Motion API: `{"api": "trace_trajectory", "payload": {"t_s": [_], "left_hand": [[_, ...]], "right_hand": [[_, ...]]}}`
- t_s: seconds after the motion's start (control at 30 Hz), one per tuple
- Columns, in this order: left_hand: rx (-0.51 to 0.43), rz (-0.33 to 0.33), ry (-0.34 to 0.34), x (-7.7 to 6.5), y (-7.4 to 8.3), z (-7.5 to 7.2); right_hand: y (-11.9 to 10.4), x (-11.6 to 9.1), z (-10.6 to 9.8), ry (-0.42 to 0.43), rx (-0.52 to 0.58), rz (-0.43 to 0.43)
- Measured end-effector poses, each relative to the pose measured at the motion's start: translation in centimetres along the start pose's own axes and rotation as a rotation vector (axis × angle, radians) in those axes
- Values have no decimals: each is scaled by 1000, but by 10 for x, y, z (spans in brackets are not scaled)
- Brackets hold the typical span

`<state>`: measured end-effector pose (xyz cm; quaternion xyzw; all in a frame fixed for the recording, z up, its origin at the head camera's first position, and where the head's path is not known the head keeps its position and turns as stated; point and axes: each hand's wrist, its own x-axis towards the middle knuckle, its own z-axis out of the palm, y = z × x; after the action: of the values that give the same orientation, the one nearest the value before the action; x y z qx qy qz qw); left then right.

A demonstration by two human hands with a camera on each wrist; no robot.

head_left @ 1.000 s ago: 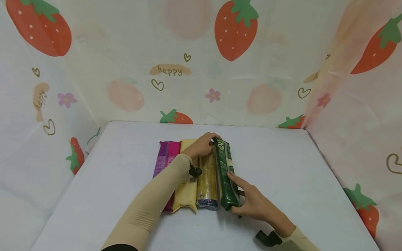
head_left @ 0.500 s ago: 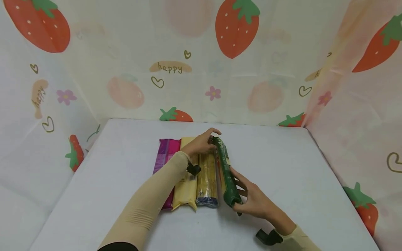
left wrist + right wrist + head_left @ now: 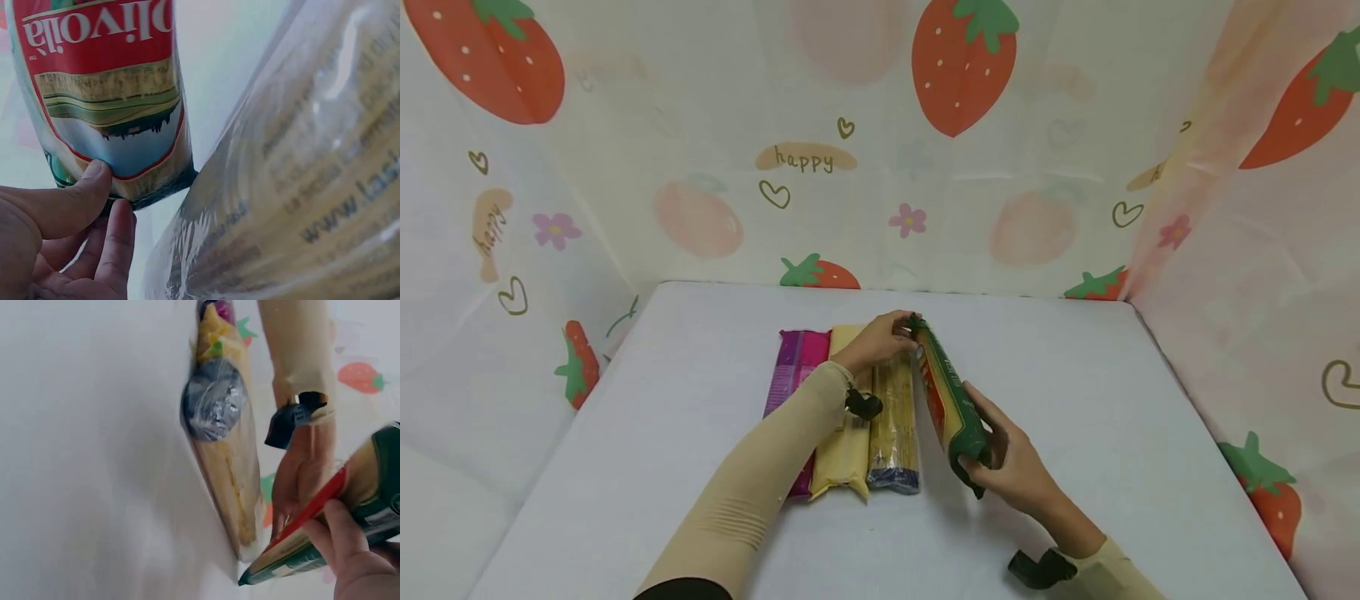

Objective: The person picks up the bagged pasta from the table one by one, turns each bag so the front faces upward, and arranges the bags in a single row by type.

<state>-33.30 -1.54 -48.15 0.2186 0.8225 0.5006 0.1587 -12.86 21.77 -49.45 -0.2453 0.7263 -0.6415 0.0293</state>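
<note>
A green pasta packet (image 3: 949,392) with a red label is held at a slant by both hands, its near end raised off the table. My left hand (image 3: 878,342) pinches the far end; in the left wrist view its thumb lies on the printed front (image 3: 112,106). My right hand (image 3: 1017,468) grips the near end, thumb and fingers on opposite sides. Left of it lies a clear-wrapped packet of spaghetti (image 3: 895,429) with a dark blue end. Beside that are a pale yellow packet (image 3: 841,467) and a purple and pink packet (image 3: 799,362), both partly hidden by my left arm.
The three packets lie side by side, lengthwise, on the white table (image 3: 715,333). Strawberry-printed cloth walls (image 3: 865,217) enclose the back and both sides. A black camera mount sits on each wrist, the right one (image 3: 1042,570) low over the table.
The green packet has rolled so its red and tan front shows, and its near end has swung right with my right hand. My left hand has closed its fingers on the far end.
</note>
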Motion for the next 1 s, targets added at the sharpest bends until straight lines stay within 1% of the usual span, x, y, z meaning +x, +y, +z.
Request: {"api": "trace_trajectory", "payload": {"t_s": [0.07, 0.23, 0.37, 0.47, 0.53, 0.6, 0.77, 0.87, 1.0], "left_hand": [[-11, -26, -2, -1, 2, 0], [-3, -84, -15, -3, 6, 0], [27, -92, -50, -1, 5, 1], [16, -91, -83, 0, 4, 1], [-12, -98, -96, -1, 5, 1], [-62, -110, -106, -1, 6, 1], [-165, -124, -110, -2, 10, 0], [-210, -117, -101, -1, 10, 0], [-303, -104, -69, 1, 9, 1]], "right_hand": [[-1, -1, 1, 24, 22, -9], [-3, -1, 3, 95, 94, 20], [-3, -2, 4, 132, 154, 48], [-2, -2, 5, 133, 218, 51], [-2, -1, 6, 127, 254, 54], [-3, -1, 7, 121, 276, 51], [-8, 1, 9, 141, 329, 60], [-12, 2, 9, 162, 365, 60], [-15, 4, 6, 176, 349, 45]]}}
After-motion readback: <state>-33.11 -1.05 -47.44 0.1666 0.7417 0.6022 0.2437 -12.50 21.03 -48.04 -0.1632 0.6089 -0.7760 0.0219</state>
